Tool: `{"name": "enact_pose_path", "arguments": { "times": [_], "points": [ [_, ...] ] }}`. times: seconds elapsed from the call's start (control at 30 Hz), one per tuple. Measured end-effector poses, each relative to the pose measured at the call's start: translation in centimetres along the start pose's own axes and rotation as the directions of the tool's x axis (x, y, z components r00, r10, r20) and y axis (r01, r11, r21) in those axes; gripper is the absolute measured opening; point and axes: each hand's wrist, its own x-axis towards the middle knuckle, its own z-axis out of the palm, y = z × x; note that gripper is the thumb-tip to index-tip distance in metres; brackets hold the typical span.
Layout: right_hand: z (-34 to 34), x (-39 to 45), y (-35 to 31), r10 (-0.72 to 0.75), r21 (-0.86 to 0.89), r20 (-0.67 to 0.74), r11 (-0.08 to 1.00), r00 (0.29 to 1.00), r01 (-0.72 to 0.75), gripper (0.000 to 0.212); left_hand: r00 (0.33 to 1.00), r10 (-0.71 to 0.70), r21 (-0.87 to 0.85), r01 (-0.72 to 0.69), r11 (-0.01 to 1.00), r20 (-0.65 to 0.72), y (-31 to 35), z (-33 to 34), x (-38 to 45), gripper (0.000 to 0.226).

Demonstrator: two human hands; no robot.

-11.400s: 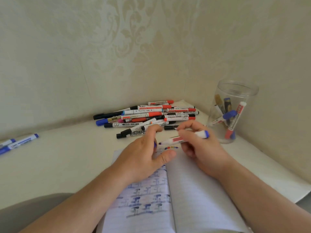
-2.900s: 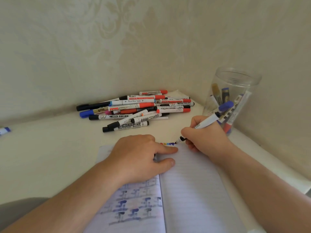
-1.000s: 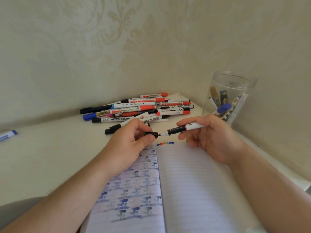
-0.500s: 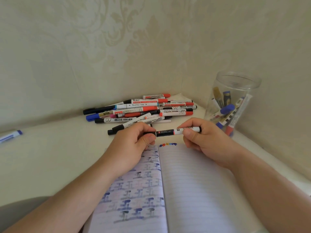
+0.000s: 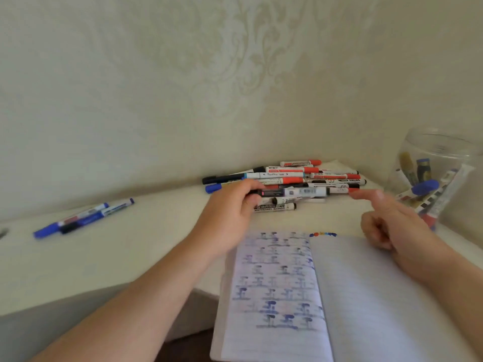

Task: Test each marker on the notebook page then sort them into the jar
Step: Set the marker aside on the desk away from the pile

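Corner of two walls [image 5: 183, 74], pale cream wallpaper with a faint damask pattern. Cream table [image 5: 130, 252] fills the corner; its near edge cuts diagonally at lower left.

Open notebook [image 5: 366, 296], one, lying flat on the table and overhanging the near edge. Left page is covered with rows of blue and grey marks; right page is lined and mostly bare, with a short row of coloured dots [image 5: 322, 234] at its top left.

Clear jar [image 5: 441, 152], one, upright at the far right near the wall. Several markers stand tilted inside; I count about six, but blur and glare make that unsure. One has a blue cap.

Marker pile [image 5: 300, 176] in the corner behind the notebook: roughly a dozen, mostly white barrels with red, black or blue caps, lying near parallel. Exact count not readable.

Two loose markers [image 5: 83, 218] at far left on the table, side by side, well apart from the pile.

Left hand [image 5: 227, 218]: fingers curled, thumb and fingertips pinching the black end of one marker [image 5: 295, 192], held level just above the front of the pile.

Right hand [image 5: 392, 223]: holds nothing, forefinger stretched toward the marker's free end, not touching it; other fingers loosely curled. Motion-blurred.
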Motion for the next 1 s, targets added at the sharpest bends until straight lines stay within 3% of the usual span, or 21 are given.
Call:
{"name": "enact_pose_path", "arguments": {
  "times": [0.07,0.17,0.27,0.43,0.6,0.7,0.83,0.9,1.0],
  "points": [
    [0.2,-0.1,-0.2,-0.001,0.060,0.020,0.998,1.000,0.000,0.085,0.986,-0.008,0.127,0.030,0.991,-0.169,-4.6,-4.8,-0.1,0.022],
    [0.7,-0.4,-0.8,0.007,0.082,0.049,0.997,0.999,-0.011,0.091,0.936,-0.120,0.389,0.251,0.886,-0.330,-12.8,-12.2,-2.0,0.021],
    [0.8,-0.8,-1.4,0.025,0.059,0.040,0.998,0.999,-0.028,0.084,0.901,-0.249,0.549,0.418,0.724,-0.356,-18.2,-16.8,-5.7,0.021],
    [1.3,-0.8,-0.9,-0.007,-0.028,-0.046,1.000,0.999,0.006,0.041,0.900,-0.319,0.661,0.435,0.611,-0.297,-20.1,-17.3,-9.0,0.025],
    [1.3,0.1,0.4,0.018,-0.276,-0.094,0.960,0.995,-0.044,0.005,0.895,-0.344,0.629,0.445,0.637,-0.285,-18.5,-16.3,-7.8,0.036],
    [1.7,0.1,0.4,-0.002,-0.395,-0.099,0.918,0.995,-0.037,0.007,0.941,-0.263,0.582,0.338,0.740,-0.213,-15.0,-13.2,-5.3,0.033],
    [2.3,0.0,0.3,-0.035,-0.469,-0.112,0.883,0.993,-0.022,0.008,0.992,-0.125,0.376,0.113,0.920,0.007,-7.8,-5.4,-1.1,0.019],
    [2.3,0.1,0.5,-0.036,-0.469,-0.130,0.883,0.991,-0.029,0.009,0.992,-0.083,0.343,0.044,0.938,0.098,-4.9,-1.5,0.6,0.025],
    [2.1,0.2,0.7,-0.031,-0.431,-0.146,0.902,0.989,-0.035,0.010,0.986,-0.109,0.419,0.044,0.907,0.130,-2.8,1.9,2.2,0.040]
  ]
}}
